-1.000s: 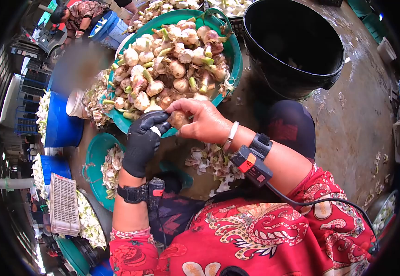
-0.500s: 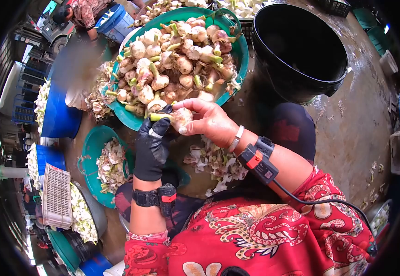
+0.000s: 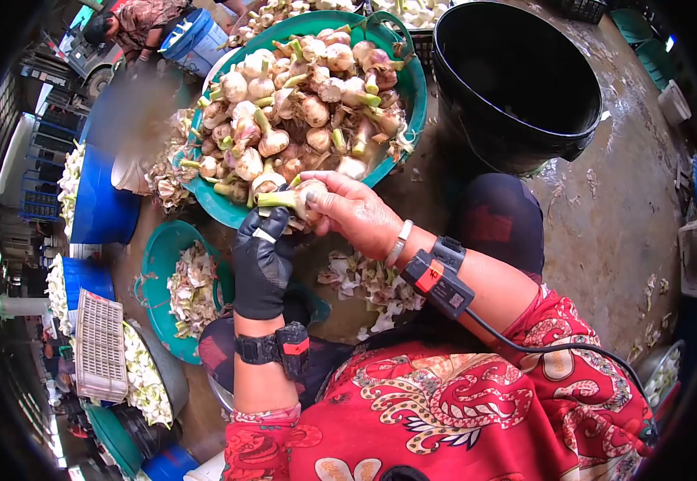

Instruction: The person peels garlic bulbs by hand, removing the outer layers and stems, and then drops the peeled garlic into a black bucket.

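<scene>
Just in front of a green basin (image 3: 417,100) heaped with garlic bulbs (image 3: 273,143), both my hands are closed around one garlic bulb (image 3: 312,192). My left hand (image 3: 263,258), in a black glove, grips it low near its green stem, which points left. The bare fingers and thumb of my right hand (image 3: 362,215) wrap the bulb from the right side. Part of the bulb is hidden by the fingers. Under my hands, loose garlic skins (image 3: 372,280) lie on the wet floor.
A tall black bucket (image 3: 454,100) stands to the right of the basin. On the left are a smaller green basin (image 3: 154,276) with peelings, a blue tub (image 3: 108,200) and a pale plastic crate (image 3: 98,345). Another person (image 3: 144,24) bends over at the upper left.
The bulb has turned in my hands, showing more of its stem. My right thumb has moved up onto the bulb, and my left fingers have shifted below the stem.
</scene>
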